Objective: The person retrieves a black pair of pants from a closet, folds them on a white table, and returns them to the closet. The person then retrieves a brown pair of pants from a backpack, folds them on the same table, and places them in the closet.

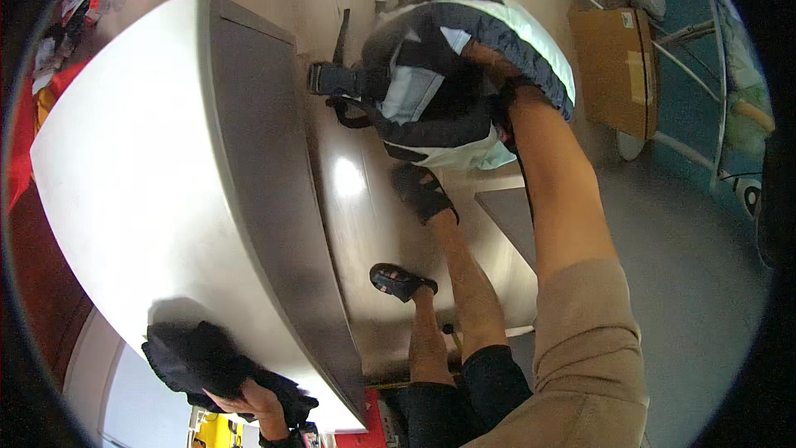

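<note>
A black and pale grey-white backpack (423, 75), its top unzipped and gaping, stands on the floor ahead of me. My right arm reaches down into its opening. My right hand (491, 62) is partly inside, in shadow, so its fingers and anything they hold are hidden. A black buckle (335, 80) and loose straps hang off the bag's left side. At the lower left, my left hand (253, 402) grips a bunched black cloth item (199, 357) on the white tabletop (157, 174); the cloth covers some of the fingers.
The tabletop's grey side panel (265, 149) runs along my left. My sandalled feet (402, 280) are on the floor below the bag. To the right stand a cardboard box (613, 70) and a metal-framed rack (720, 75). A grey board (514, 220) juts out near my right arm.
</note>
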`<state>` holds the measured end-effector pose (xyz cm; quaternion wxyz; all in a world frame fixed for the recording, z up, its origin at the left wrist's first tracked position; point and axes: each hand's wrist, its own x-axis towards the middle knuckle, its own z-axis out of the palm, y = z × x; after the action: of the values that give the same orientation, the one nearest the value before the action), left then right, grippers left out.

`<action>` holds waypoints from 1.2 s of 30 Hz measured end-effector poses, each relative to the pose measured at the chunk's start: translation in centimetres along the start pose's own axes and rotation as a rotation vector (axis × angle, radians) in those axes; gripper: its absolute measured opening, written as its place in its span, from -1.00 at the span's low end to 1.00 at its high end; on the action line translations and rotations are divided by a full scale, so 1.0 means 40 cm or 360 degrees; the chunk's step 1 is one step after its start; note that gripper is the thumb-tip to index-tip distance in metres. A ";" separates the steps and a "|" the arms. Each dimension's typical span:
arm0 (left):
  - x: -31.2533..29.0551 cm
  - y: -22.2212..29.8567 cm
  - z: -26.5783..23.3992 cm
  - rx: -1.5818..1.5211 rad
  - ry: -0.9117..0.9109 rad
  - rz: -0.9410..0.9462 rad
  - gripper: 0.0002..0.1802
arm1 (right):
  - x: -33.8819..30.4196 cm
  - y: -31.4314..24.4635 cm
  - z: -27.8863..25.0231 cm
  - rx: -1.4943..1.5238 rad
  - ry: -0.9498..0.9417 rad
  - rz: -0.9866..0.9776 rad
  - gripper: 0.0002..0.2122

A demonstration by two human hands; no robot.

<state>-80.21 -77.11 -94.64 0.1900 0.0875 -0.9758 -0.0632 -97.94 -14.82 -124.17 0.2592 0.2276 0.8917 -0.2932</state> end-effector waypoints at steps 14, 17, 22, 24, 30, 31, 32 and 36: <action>0.002 0.008 0.014 -0.0076 -0.0246 -0.0122 -0.27 | -0.051 -0.075 -0.014 0.0249 -0.0125 -0.0040 -0.47; 0.012 0.045 0.010 -0.0098 -0.0234 -0.0098 -0.26 | -0.052 -0.076 -0.003 0.0298 -0.0090 -0.0040 -0.46; 0.020 0.045 0.021 -0.0160 -0.0310 -0.0205 -0.23 | -0.064 -0.041 0.014 0.0458 -0.0034 -0.0078 -0.43; 0.016 0.057 0.028 -0.0175 -0.0209 -0.0141 -0.24 | -0.072 -0.024 0.003 0.0521 -0.0018 -0.0107 -0.43; 0.020 0.081 0.028 -0.0285 -0.0305 -0.0108 -0.25 | -0.240 -0.164 -0.153 0.0000 -0.0184 0.0101 -0.45; 0.015 0.082 0.031 -0.0306 -0.0272 -0.0056 -0.23 | -0.266 -0.189 -0.171 -0.0052 -0.0223 0.0128 -0.45; 0.014 0.081 0.033 -0.0307 -0.0264 -0.0060 -0.23 | -0.289 -0.208 -0.187 -0.0073 -0.0249 0.0148 -0.44; 0.022 0.083 0.043 -0.0309 -0.0213 0.0163 -0.25 | -0.345 -0.131 -0.190 0.0189 -0.0008 0.0460 -0.39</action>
<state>-82.17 -73.87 -95.39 0.1349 0.0142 -0.9788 -0.1534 -92.86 -17.23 -108.56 0.2869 0.3677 0.8301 -0.3056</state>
